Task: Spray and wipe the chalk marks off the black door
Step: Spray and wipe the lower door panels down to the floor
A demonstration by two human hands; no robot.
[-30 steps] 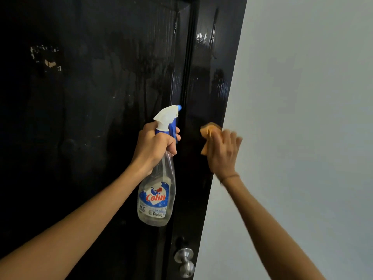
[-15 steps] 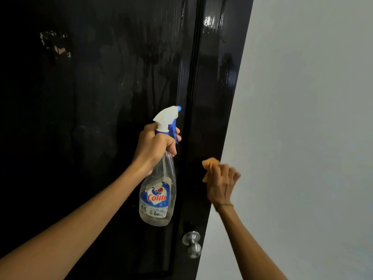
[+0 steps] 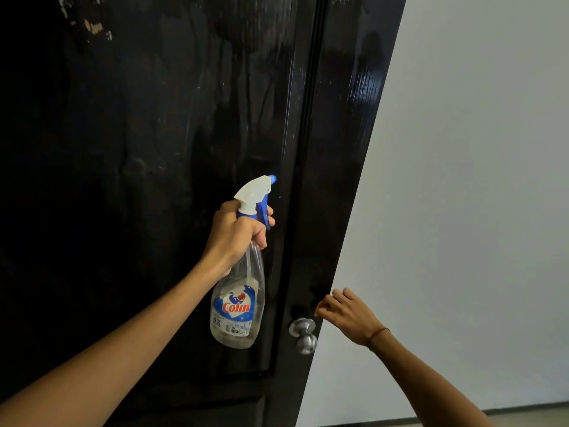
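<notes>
Black door (image 3: 138, 180): pale chalk marks (image 3: 92, 27) remain at upper left, well above both hands. Left hand (image 3: 235, 238) clamped round spray bottle (image 3: 238, 303), bottle upright, nozzle toward the panel. Right hand (image 3: 345, 309) at door edge just above knob (image 3: 303, 332), fingers curled; cloth not visible, grip uncertain. Left hand nearer the marks.

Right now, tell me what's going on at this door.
A person is cleaning the black door. The left hand grips a Colin spray bottle, nozzle aimed at the door. The right hand is at the door's edge just above the knob; no cloth shows in it. Pale marks remain at upper left.
</notes>
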